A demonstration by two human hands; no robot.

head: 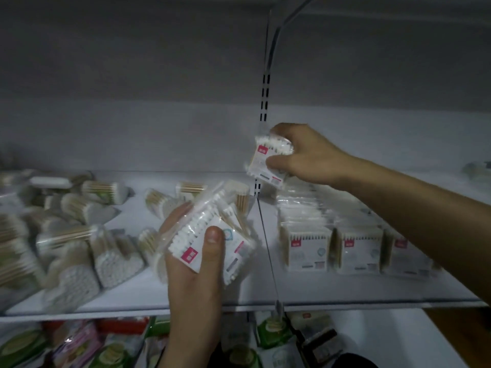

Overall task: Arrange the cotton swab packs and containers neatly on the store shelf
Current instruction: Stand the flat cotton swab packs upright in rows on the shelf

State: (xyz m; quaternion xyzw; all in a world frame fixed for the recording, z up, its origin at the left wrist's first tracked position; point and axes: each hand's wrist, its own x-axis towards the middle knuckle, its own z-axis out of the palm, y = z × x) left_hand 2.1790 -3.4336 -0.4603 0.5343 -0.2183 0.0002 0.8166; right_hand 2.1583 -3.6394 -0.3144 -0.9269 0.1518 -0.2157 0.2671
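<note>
My left hand (pixel 194 272) grips a stack of flat cotton swab packs (pixel 233 251) with red labels, thumb pressed on the top pack, just left of the wire divider (pixel 267 245). My right hand (pixel 305 158) holds a single swab pack (pixel 265 166) in the air above the back of the shelf, near the slotted upright. Neat rows of the same flat packs (pixel 305 248) stand on the shelf's right section. Heart-shaped swab containers (pixel 117 261) lie jumbled on the left section.
The white shelf (pixel 212 305) has a front lip and a back wall with a slotted upright (pixel 265 102). Below it, a lower shelf holds green and pink packaged goods (pixel 79 343). Another item (pixel 478 168) sits at the far right.
</note>
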